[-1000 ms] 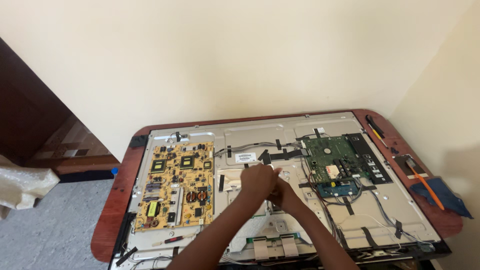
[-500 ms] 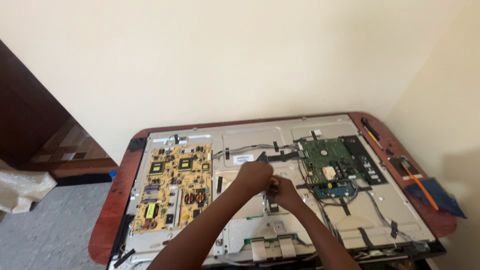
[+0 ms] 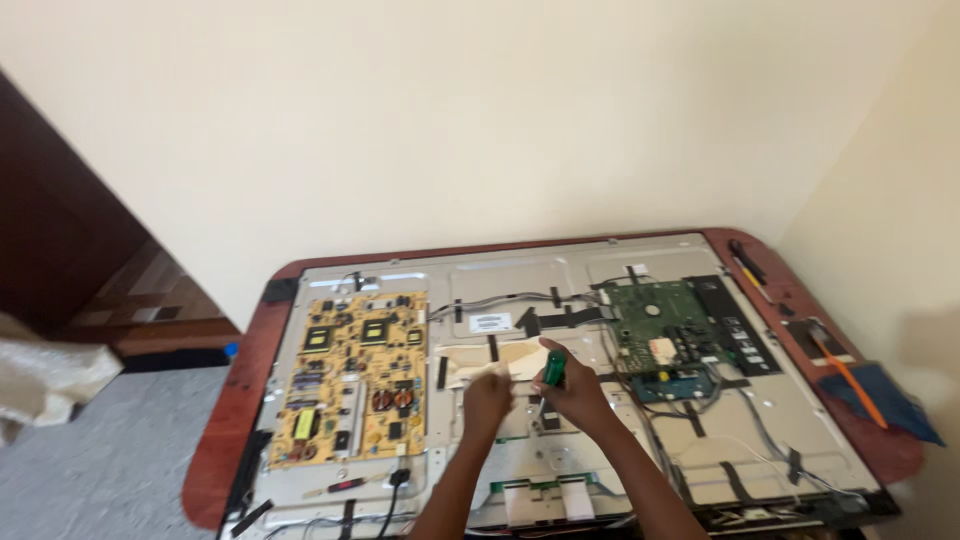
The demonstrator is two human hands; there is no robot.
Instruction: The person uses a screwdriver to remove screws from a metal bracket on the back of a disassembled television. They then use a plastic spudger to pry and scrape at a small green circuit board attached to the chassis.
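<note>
While the right hand [image 3: 580,395] closes its grip around a green-handled screwdriver [image 3: 553,368], holding it tilted with the tip pointing down at the metal back panel [image 3: 760,420] of an opened flat television, the left hand [image 3: 487,393] sits just beside it, fingers curled in a narrow grip on the edge of a pale flat ribbon cable [image 3: 480,362]; whether it actually pinches the cable cannot be told. Both hands work near the middle of the panel. Left of the hands, screwed to the panel, lies a yellow circuit board [image 3: 350,385] with dark components and coils. Right of the hands, and a little farther toward the wall, sits a green circuit board [image 3: 665,325], with a smaller blue board [image 3: 680,383] just below it. Black tape strips and thin wire bundles run across the panel between the two large boards. The panel rests on a reddish-brown worktop [image 3: 225,420] whose rim shows on both sides. Beyond the right edge of the panel, on the worktop's rim, lie an orange-handled tool [image 3: 850,380] over a dark blue cloth [image 3: 885,400], well apart from the hands.
</note>
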